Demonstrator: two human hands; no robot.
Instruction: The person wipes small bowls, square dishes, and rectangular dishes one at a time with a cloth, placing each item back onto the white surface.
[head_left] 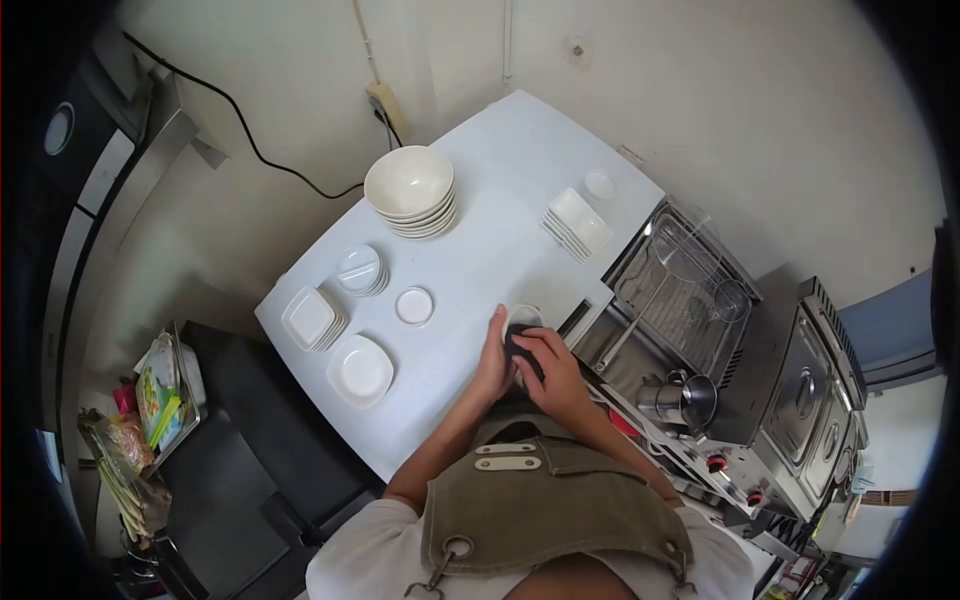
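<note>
Close to my body, at the near edge of the white table, my left hand (490, 362) grips the side of a small white dish (523, 314). Only its rounded rim shows above my fingers. My right hand (556, 378) has its fingers bent around a dark cloth (514, 343), which is pressed against the inside of the dish. The lower part of the dish is hidden by both hands. A small round white saucer (414, 306) lies to the left of my hands.
The white table (480, 240) bears stacked bowls (410, 182), divided dishes (360, 270), square dishes (308, 318), a wide bowl (361, 371) and rectangular dishes (578, 222). On the right stands a steel counter with a wire rack (690, 270) and a metal pot (662, 400). Packaged food (160, 390) sits at the left.
</note>
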